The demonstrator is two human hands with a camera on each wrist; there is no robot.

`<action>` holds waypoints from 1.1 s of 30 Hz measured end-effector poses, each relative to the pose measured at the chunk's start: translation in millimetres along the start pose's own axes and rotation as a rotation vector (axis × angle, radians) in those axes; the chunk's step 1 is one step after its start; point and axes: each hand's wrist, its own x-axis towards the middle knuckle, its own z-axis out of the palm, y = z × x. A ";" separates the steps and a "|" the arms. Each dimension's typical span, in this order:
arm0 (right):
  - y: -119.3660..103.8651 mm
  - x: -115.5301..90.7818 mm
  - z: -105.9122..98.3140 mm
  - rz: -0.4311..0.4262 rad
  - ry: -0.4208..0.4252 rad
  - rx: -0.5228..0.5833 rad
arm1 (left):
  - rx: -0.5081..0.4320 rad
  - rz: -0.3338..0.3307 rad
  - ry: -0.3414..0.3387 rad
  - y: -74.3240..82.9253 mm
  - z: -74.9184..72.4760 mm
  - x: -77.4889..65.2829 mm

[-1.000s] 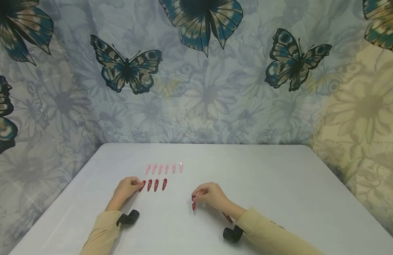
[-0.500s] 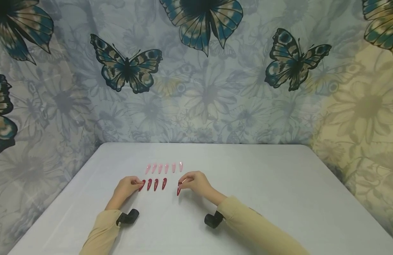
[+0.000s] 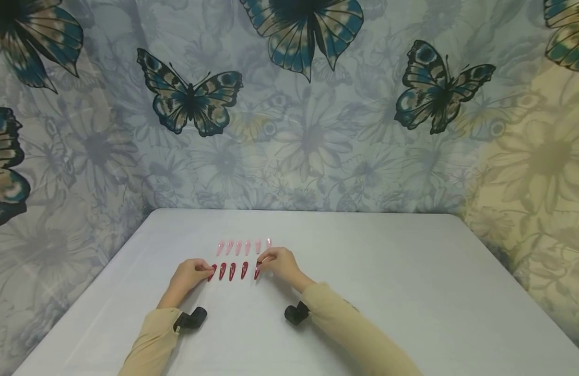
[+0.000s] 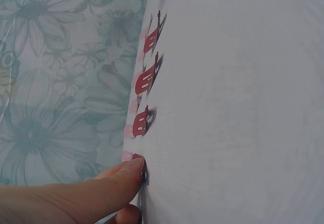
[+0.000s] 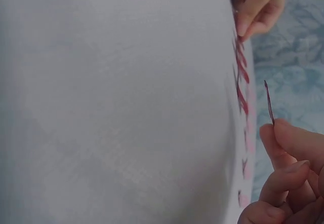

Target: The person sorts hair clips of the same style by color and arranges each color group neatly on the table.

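Note:
My right hand [image 3: 282, 265] pinches a dark red snap hair clip [image 3: 257, 271] between thumb and fingertip, at the right end of a row of red clips. The right wrist view shows this held clip [image 5: 269, 102] edge-on, its narrow end pointing away from the fingers. At the row's other end my left hand [image 3: 188, 277] pinches the leftmost red clip [image 3: 213, 272], thumb on its top in the left wrist view. Between the hands several red hair clips, such as one red clip [image 3: 232, 271], lie side by side on the white table [image 3: 388, 292].
Behind the red clips runs a row of several pink hair clips [image 3: 238, 247]. A floral and butterfly-printed cloth [image 3: 312, 151] rises past the table's back edge. Black wrist cameras [image 3: 296, 313] hang beneath both sleeves.
My right hand has moved left and toward the back with its red hair clip, up to the red row's right end. My left hand stays on the leftmost clip.

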 end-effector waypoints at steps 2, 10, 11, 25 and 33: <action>2.2 2.4 2.0 -0.014 0.009 -0.019 | 0.000 0.001 0.002 0.5 -0.2 -0.2; 9.4 9.7 9.0 -0.017 0.035 -0.088 | -0.004 -0.010 -0.010 0.1 -1.6 -0.7; 10.3 10.7 9.7 -0.016 0.033 -0.096 | -0.001 -0.011 -0.010 0.4 -2.0 -0.8; 19.1 15.1 10.0 -0.128 0.012 -0.221 | 0.012 -0.003 -0.011 1.0 -2.4 0.4; 19.9 17.1 12.4 -0.122 0.016 -0.231 | 0.007 -0.016 -0.016 1.5 -2.2 1.9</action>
